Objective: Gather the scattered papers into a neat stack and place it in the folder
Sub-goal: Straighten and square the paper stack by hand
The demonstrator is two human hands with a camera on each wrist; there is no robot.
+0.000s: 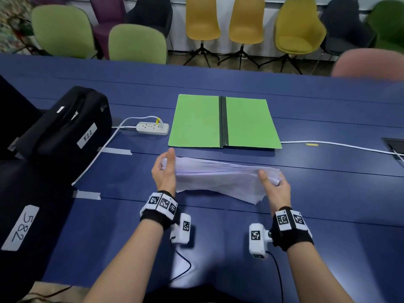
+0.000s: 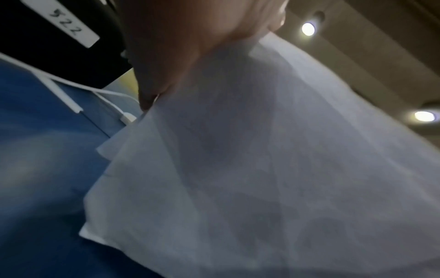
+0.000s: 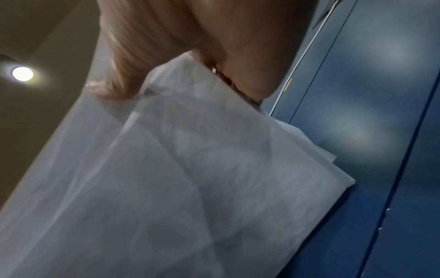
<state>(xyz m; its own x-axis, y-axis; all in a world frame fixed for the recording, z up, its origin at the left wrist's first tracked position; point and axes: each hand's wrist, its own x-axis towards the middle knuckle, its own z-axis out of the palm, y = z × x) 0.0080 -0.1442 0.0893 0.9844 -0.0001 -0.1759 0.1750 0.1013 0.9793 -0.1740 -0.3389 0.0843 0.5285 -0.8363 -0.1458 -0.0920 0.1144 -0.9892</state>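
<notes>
Above table point(image 1: 218, 237), hands point(image 1: 164, 171) apparently gripping papers point(image 1: 218, 178)

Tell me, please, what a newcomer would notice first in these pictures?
The papers, a loose white bundle, are held above the blue table at centre, the left hand and right hand gripping its ends. Just beyond lies the bright green folder, open flat. Colourful chairs line the far wall.
</notes>
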